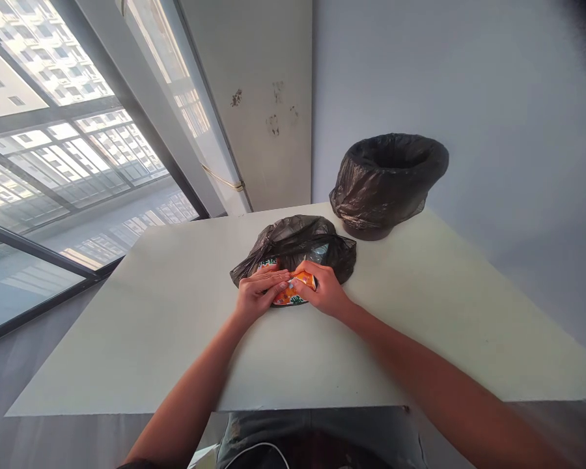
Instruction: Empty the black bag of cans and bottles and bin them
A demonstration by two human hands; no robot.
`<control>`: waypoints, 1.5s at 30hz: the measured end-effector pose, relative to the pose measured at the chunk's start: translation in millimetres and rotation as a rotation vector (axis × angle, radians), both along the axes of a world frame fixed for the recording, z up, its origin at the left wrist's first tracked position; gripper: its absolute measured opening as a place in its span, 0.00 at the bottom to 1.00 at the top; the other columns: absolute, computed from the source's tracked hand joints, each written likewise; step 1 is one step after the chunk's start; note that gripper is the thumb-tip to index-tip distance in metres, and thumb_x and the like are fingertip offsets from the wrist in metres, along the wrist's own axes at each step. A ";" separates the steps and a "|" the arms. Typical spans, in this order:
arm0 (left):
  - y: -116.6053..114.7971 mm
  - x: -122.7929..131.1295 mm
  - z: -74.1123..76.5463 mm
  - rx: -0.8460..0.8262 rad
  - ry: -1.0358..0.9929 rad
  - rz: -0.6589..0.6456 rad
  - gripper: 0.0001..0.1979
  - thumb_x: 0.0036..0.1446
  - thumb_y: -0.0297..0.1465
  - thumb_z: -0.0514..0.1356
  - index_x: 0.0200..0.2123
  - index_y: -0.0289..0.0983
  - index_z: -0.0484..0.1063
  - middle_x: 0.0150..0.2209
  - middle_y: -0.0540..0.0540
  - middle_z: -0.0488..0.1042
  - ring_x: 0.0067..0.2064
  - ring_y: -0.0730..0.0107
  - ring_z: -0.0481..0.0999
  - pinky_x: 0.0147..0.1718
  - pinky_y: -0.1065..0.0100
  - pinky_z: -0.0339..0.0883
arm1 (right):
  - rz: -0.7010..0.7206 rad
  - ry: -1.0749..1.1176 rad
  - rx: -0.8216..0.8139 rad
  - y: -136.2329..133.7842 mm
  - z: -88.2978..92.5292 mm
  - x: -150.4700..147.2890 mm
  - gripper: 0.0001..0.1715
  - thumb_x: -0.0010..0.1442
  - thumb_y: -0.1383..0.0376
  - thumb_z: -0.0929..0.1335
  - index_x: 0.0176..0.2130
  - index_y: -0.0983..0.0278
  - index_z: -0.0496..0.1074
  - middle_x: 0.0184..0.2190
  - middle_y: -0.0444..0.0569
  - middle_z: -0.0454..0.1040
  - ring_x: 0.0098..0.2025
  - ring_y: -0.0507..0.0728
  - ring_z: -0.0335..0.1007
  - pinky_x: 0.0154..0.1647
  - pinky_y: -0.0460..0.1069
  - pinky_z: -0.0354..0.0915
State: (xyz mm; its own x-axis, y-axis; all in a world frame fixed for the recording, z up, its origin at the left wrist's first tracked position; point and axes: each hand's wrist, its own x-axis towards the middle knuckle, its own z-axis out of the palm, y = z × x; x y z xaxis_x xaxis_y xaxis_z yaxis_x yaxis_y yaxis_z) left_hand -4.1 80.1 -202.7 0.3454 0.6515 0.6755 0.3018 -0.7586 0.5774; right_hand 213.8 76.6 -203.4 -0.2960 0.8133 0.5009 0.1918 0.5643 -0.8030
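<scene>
A crumpled orange packet (286,298) with green and white print lies at the front of a black plastic bag (297,228) on the table. My left hand (258,294) rests over its left part, fingers together on top and thumb along the near side. With fingers curled and thumb pressed in, my right hand (328,292) grips the packet's right end. Another bit of green and orange wrapping shows just above my left fingers. A pale, shiny piece sits farther back in the bag's folds. The fingers hide part of the packet.
Behind the bag, to the right, stands a bin (385,189) lined with a black bag, near the wall. The pale table (176,339) has its near edge close to my body. A glazed window (68,150) is at left, and a stained white panel (268,78) stands behind the table.
</scene>
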 end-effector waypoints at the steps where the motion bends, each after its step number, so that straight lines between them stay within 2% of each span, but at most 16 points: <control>1: 0.0 0.1 0.0 0.006 -0.009 -0.001 0.10 0.67 0.30 0.66 0.49 0.44 0.85 0.47 0.45 0.86 0.50 0.56 0.87 0.58 0.47 0.78 | -0.001 -0.001 -0.007 -0.1 1.3 -0.1 0.08 0.69 0.60 0.70 0.38 0.61 0.73 0.33 0.42 0.74 0.34 0.55 0.69 0.39 0.50 0.62; 6: -3.5 3.3 8.3 -0.024 -0.042 -0.092 0.12 0.66 0.27 0.67 0.50 0.42 0.84 0.46 0.43 0.86 0.53 0.54 0.85 0.54 0.49 0.80 | 0.013 0.002 -0.088 -3.2 8.1 1.2 0.09 0.69 0.58 0.69 0.40 0.60 0.72 0.33 0.41 0.74 0.33 0.54 0.69 0.38 0.49 0.62; 10: -6.8 8.6 12.5 -0.050 -0.042 -0.104 0.16 0.62 0.29 0.70 0.53 0.42 0.83 0.49 0.41 0.85 0.52 0.53 0.84 0.54 0.47 0.78 | 0.027 0.012 -0.164 -3.5 10.2 3.4 0.11 0.67 0.56 0.71 0.43 0.60 0.71 0.35 0.42 0.73 0.34 0.55 0.68 0.37 0.49 0.64; 13: -6.4 9.8 10.3 -0.053 -0.085 -0.058 0.14 0.62 0.28 0.70 0.51 0.44 0.84 0.47 0.42 0.86 0.52 0.54 0.84 0.55 0.47 0.77 | 0.065 0.011 -0.070 -1.4 10.5 4.5 0.16 0.63 0.58 0.75 0.47 0.59 0.73 0.44 0.47 0.74 0.43 0.59 0.72 0.47 0.53 0.68; 15: -5.5 9.0 9.0 -0.046 -0.089 -0.030 0.13 0.63 0.27 0.70 0.50 0.45 0.84 0.47 0.43 0.86 0.52 0.54 0.84 0.54 0.47 0.77 | 0.094 0.022 -0.016 -0.2 10.4 4.6 0.16 0.63 0.60 0.76 0.49 0.59 0.74 0.47 0.50 0.75 0.49 0.61 0.74 0.54 0.56 0.69; 21: -7.1 7.5 11.6 0.009 -0.062 0.025 0.13 0.63 0.27 0.69 0.50 0.46 0.85 0.45 0.45 0.86 0.52 0.54 0.85 0.52 0.48 0.79 | 0.093 0.126 0.065 -1.0 9.4 2.7 0.16 0.65 0.62 0.76 0.52 0.57 0.77 0.53 0.51 0.79 0.57 0.63 0.75 0.62 0.58 0.69; 25: -7.9 6.7 12.5 0.025 -0.044 0.025 0.14 0.63 0.27 0.69 0.51 0.46 0.84 0.45 0.45 0.87 0.52 0.54 0.85 0.53 0.49 0.80 | 0.075 0.146 0.075 -1.2 8.0 1.8 0.13 0.66 0.61 0.76 0.50 0.58 0.79 0.51 0.51 0.81 0.54 0.62 0.78 0.58 0.57 0.72; 32: -5.9 3.7 13.0 0.043 -0.036 -0.009 0.12 0.64 0.28 0.69 0.50 0.46 0.85 0.44 0.45 0.87 0.52 0.54 0.85 0.52 0.48 0.81 | 0.098 0.182 0.072 2.3 4.7 3.1 0.10 0.66 0.60 0.76 0.48 0.57 0.82 0.50 0.50 0.83 0.54 0.62 0.80 0.61 0.59 0.74; 36: -5.4 3.9 12.6 0.054 -0.028 -0.019 0.11 0.64 0.29 0.69 0.49 0.45 0.85 0.44 0.45 0.87 0.52 0.53 0.86 0.52 0.47 0.81 | 0.099 0.207 0.069 2.9 4.4 3.0 0.08 0.66 0.59 0.76 0.45 0.57 0.84 0.48 0.50 0.84 0.52 0.62 0.81 0.59 0.60 0.76; 45: -6.2 5.0 14.1 0.084 -0.047 -0.043 0.13 0.63 0.26 0.69 0.50 0.45 0.85 0.44 0.46 0.87 0.53 0.54 0.85 0.53 0.49 0.81 | 0.101 0.275 0.125 -1.7 5.1 -0.7 0.06 0.68 0.62 0.75 0.45 0.54 0.85 0.46 0.48 0.84 0.52 0.63 0.81 0.59 0.62 0.76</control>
State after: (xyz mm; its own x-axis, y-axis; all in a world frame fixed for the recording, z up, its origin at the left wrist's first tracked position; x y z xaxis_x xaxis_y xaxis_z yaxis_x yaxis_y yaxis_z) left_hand 0.8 73.9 -188.6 0.3388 0.5773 0.7429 0.2418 -0.8165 0.5242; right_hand 213.1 74.9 -198.3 -0.2116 0.7138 0.6676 -0.0853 0.6670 -0.7402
